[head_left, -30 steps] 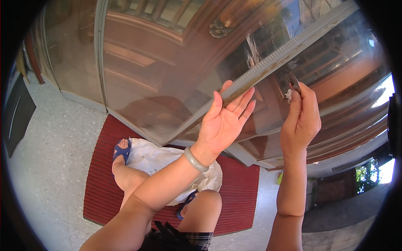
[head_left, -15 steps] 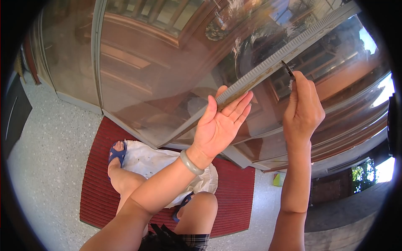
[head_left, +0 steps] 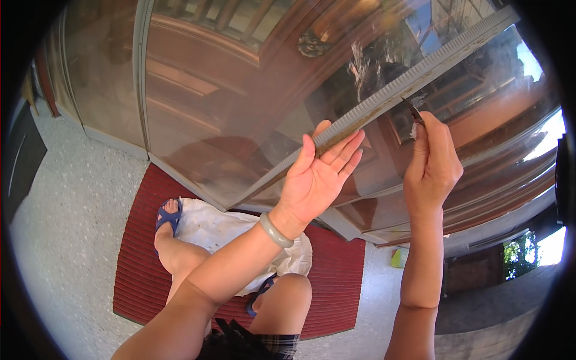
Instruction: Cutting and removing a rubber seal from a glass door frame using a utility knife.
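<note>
The person stands close to a glass door (head_left: 240, 114), working along a ribbed metal strip (head_left: 414, 78) that runs slantwise across the pane. It looks like a scraping or cleaning job on that strip. Near the tool the strip carries pale flecks and smears, and a whitish streaked patch (head_left: 363, 69) shows on the glass just above, so I would judge the work partly under way at most. Much of the strip below, toward the left hand, looks dull and brownish, and I cannot tell whether that stretch has been gone over.

The left hand (head_left: 318, 180) is flat and wide open, fingers stretched and together, palm turned up toward the camera. Its fingertips press against the underside of the strip, steadying it; it grasps nothing. A pale green bangle (head_left: 275, 230) sits on that wrist.

The right hand (head_left: 433, 165) is closed around a thin dark blade-like tool (head_left: 414, 111), which sticks up out of the fist with its tip touching the strip's lower edge. A bit of something white shows beside the fingers there; what it is I cannot tell.

Below, a blue sandal (head_left: 168, 216) rests on a white cloth (head_left: 222, 231) spread over a red doormat (head_left: 336, 270) on the speckled floor (head_left: 78, 204).
</note>
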{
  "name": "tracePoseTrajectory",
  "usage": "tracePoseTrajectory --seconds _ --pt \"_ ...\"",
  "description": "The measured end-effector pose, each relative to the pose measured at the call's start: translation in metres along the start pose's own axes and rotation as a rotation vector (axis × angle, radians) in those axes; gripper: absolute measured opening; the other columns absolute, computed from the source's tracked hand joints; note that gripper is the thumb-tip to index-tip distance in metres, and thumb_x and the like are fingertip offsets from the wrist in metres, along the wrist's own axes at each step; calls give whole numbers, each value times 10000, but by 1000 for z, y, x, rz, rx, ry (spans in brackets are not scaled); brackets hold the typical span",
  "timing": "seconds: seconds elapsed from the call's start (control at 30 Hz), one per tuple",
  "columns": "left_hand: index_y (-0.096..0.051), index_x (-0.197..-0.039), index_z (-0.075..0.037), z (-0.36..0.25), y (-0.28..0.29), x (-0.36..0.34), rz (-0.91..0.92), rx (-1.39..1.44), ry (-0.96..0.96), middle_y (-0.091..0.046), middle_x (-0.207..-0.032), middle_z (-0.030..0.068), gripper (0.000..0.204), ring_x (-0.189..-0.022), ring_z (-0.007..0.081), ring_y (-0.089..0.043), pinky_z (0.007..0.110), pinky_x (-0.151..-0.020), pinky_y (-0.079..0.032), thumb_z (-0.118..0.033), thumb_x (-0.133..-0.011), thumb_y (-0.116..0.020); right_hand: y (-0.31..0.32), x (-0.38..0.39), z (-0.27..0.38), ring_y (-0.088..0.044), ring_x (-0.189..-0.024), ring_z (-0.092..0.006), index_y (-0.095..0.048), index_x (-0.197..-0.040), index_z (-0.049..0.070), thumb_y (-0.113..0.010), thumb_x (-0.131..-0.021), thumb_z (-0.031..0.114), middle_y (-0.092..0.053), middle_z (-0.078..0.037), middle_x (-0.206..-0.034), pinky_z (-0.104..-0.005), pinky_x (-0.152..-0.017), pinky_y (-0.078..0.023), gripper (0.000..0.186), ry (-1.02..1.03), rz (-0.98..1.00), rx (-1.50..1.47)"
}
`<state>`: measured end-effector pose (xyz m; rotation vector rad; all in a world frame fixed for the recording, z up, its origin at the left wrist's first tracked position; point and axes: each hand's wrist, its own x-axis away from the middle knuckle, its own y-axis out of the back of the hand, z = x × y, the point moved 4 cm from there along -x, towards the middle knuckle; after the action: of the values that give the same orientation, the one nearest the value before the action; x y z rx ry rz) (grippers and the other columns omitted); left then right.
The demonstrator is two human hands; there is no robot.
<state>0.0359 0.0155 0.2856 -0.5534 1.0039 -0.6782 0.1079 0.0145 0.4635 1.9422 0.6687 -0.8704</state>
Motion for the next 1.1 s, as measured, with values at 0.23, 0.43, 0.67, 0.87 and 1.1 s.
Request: tracePoseTrajectory --seconds 0.23,0.43,0.67,0.87,1.1 --pt "-518 -1342 -197 -3 -1 1 24 -39 -10 -415 -1464 151 398 -1433 272 -264 454 -1195 -162 -379 -1014 -386 -10 8 3 -551 -591 -227 -629 -999 50 -616 -742 -65 -545 -72 -712 -321 -525 -428 282 71 102 96" --pt "-517 -1340 -187 -2 -1 1 -36 -36 -22 -410 -1468 153 402 -1435 274 -258 456 -1195 -164 -383 -1011 -394 -24 28 14 -522 -562 -211 -627 -989 54 -620 -725 -34 -498 -55 -680 -327 -495 -412 278 109 148 128" --pt "-521 -1337 -208 -4 0 1 -34 -71 -34 -419 -1466 138 392 -1436 256 -258 464 -1187 -176 -386 -1012 -392 -24 30 19 -546 -585 -226 -626 -996 49 -617 -730 -31 -525 -53 -713 -337 -509 -426 277 53 184 53" --pt "-526 -1331 -222 -1 0 0 -25 -80 -36 -429 -1466 114 386 -1436 236 -259 468 -1180 -184 -392 -1012 -390 -16 19 12 -556 -588 -221 -628 -995 53 -618 -735 -20 -544 -52 -724 -334 -513 -435 271 78 76 219" --pt "-522 -1331 -226 -2 3 0 -37 -86 -46 -432 -1465 106 385 -1434 232 -263 468 -1179 -184 -395 -1013 -387 -24 33 20 -529 -559 -200 -631 -986 57 -616 -750 18 -512 -46 -692 -318 -498 -427 240 116 167 209"
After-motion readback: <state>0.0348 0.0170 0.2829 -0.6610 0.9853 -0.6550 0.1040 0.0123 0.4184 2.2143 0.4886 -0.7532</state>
